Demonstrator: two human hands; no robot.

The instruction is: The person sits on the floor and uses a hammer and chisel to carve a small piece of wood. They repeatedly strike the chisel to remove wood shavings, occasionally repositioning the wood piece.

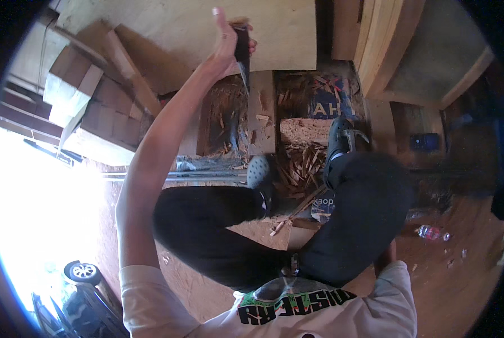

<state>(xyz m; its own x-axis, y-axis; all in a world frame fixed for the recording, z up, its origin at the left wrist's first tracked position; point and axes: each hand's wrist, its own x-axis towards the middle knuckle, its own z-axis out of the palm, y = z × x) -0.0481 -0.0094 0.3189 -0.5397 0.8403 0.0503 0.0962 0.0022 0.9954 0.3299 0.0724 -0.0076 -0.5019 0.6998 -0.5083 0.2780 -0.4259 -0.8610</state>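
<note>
My left hand [229,48] is stretched far forward at the upper middle, above a broad pale board [184,34]. Its thumb points up, and the fingers close round a dark, flat piece [242,49] that tapers to a greyish lower end. I cannot make out its exact kind. My right arm [385,256] drops behind my bent right thigh, which hides the hand. Beside my right shoe [335,138] rests a metal head shaped like that of a claw hammer [354,134]. Just below the held piece stands a narrow plank [261,112].
Wood chips [300,166] lie between my shoes, near a dark blue printed sack [331,104]. Wooden frames [387,45] lean at the upper right; boards and boxes [74,84] stack at the left. A plastic bottle [429,232] lies on the earth floor. A vehicle wheel [84,272] shows lower left.
</note>
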